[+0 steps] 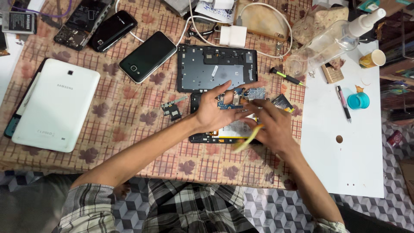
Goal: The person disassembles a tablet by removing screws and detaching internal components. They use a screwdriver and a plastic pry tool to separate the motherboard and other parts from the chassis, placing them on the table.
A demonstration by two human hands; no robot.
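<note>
My left hand (pixel 215 111) rests flat on an opened tablet (pixel 207 137) in the middle of the table, fingers spread over its blue circuit board (pixel 252 93) and pale battery. My right hand (pixel 271 125) hovers just to the right, blurred by motion, and grips a thin yellow strip (pixel 246 140) that hangs down to the left. The tablet's dark inner back frame (pixel 217 68) lies just beyond both hands.
A white tablet (pixel 56 105) lies at the left, a black phone (pixel 148 56) and other phones behind. A charger with white cable (pixel 233 35), green-tipped tool (pixel 285 77), clear spray bottle (pixel 332 41), pen (pixel 343 102), teal cap (pixel 358 101) and small loose part (pixel 171 108) surround the work.
</note>
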